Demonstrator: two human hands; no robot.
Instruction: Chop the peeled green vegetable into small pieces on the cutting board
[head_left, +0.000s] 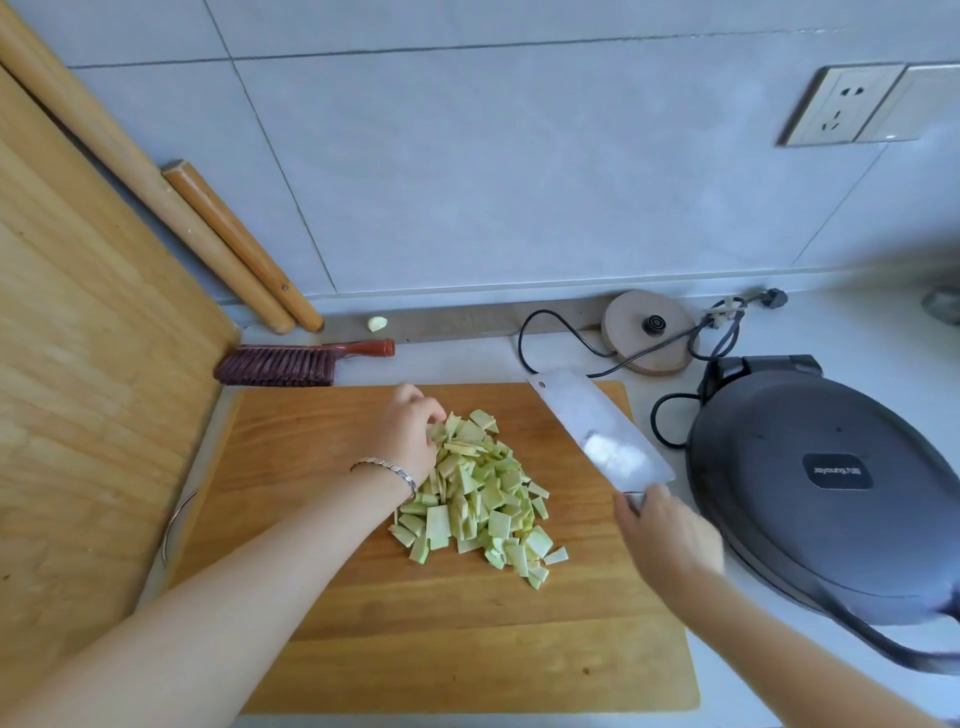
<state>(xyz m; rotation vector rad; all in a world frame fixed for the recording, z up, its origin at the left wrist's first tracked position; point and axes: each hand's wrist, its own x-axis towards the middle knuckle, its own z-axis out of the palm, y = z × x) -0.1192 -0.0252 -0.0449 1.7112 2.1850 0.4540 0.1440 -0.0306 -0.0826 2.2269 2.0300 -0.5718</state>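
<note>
A big board (78, 364) leans left of the cutting board (415, 623) on the pale counter (457, 364). My left hand (410, 431) curls its fingers against the pieces (478, 493) heaped mid-board; whether they pinch any, I cannot tell. My right hand (665, 540) clamps the cleaver (597, 431), which is tilted over the board's right edge beside the griddle (831, 493). The wall (519, 182) behind is tiled.

Pale green vegetable pieces (478, 499), cut into thin, flat, roughly rectangular slices, lie heaped in one loose, elongated pile at the middle of the wooden cutting board (415, 623), with a few strays at the pile's near end. A broad steel cleaver (597, 431), its flat side tilted upward, is over the board's right side, clear of the pile.
</note>
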